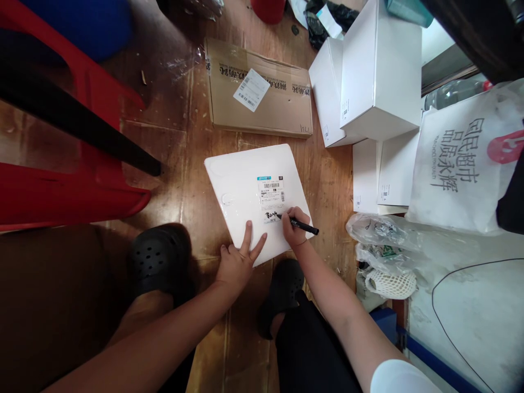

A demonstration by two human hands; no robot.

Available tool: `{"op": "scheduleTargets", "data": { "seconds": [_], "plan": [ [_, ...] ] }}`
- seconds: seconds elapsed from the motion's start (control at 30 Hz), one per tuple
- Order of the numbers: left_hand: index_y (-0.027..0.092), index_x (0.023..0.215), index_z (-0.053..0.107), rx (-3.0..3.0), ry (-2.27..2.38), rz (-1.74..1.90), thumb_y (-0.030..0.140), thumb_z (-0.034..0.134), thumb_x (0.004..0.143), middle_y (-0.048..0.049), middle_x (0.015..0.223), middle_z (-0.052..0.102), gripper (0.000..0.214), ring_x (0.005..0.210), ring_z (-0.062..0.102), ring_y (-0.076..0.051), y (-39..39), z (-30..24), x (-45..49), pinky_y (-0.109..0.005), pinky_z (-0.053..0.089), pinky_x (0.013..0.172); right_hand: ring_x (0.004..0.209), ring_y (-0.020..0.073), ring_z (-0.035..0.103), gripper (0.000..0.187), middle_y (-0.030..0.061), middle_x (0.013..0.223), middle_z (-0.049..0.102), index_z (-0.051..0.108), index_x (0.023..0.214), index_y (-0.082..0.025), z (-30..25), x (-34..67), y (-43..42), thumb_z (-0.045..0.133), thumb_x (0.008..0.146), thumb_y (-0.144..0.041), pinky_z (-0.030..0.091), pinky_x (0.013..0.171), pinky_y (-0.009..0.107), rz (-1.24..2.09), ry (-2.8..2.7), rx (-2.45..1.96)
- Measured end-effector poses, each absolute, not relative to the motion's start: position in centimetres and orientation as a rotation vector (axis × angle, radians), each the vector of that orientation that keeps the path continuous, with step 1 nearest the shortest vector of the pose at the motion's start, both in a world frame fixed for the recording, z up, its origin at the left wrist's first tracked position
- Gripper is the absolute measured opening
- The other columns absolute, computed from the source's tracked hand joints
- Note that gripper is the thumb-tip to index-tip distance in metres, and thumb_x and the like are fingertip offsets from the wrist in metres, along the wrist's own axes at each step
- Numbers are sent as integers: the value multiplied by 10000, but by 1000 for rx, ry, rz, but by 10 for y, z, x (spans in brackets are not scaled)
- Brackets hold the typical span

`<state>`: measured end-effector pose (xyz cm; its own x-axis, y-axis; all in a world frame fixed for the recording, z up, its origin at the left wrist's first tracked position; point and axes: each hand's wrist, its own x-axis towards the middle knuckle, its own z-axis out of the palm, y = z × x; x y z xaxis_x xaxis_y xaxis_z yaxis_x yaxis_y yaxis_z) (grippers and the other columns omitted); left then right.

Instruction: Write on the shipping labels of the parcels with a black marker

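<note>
A flat white box [241, 180] lies on the wooden floor in front of my feet, with a barcode label [271, 194] on its top. My right hand [293, 225] grips a black marker [301, 224] whose tip rests on black handwriting just below the label. My left hand [239, 261] presses flat on the box's near edge, fingers spread. My black perforated clogs [158, 259] stand on either side of the box's near corner.
A flattened cardboard carton [262, 112] lies beyond the white box. Stacked white boxes [379, 71] and a white printed bag [458, 164] fill the right side, with clear plastic bags [382, 240] below them. A red plastic chair [77, 158] stands at left.
</note>
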<state>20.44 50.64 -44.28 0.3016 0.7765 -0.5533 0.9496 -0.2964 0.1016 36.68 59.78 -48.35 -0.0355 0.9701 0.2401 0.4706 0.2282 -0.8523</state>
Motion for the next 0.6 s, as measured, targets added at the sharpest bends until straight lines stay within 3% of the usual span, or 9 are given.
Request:
{"op": "scheduleTargets", "data": {
  "seconds": [0.23, 0.4, 0.5, 0.6],
  "plan": [
    [334, 1498, 68, 2208, 1547, -618, 66, 353, 901, -259, 1551, 23, 714, 832, 659, -280, 507, -441, 205, -505, 449, 805, 497, 115, 418, 297, -53, 549, 416, 338, 607, -228, -485, 366, 598, 532, 831, -222, 347, 497, 261, 682, -1662, -1368],
    [321, 1500, 64, 2169, 1502, -649, 275, 558, 876, -260, 1548, -43, 798, 886, 648, -327, 512, -434, 203, -527, 447, 820, 572, 130, 506, 233, -51, 607, 453, 402, 692, -231, -484, 367, 596, 531, 872, -302, 439, 583, 276, 595, -1368, -1461],
    [304, 1505, 111, 2058, 1484, -687, 366, 608, 840, -238, 1550, -97, 833, 848, 653, -327, 518, -414, 205, -468, 494, 706, 579, 132, 529, 168, -49, 629, 487, 472, 787, -221, -477, 375, 579, 555, 884, -330, 460, 604, 285, 623, -1325, -1575],
    [173, 1487, 270, 1892, 1459, -603, 375, 495, 894, -272, 1549, -39, 666, 755, 662, -261, 522, -384, 210, -343, 495, 559, 560, 130, 554, 146, -34, 667, 559, 545, 888, -203, -465, 390, 548, 638, 842, -305, 459, 577, 277, 760, -1506, -1605]
  ]
}}
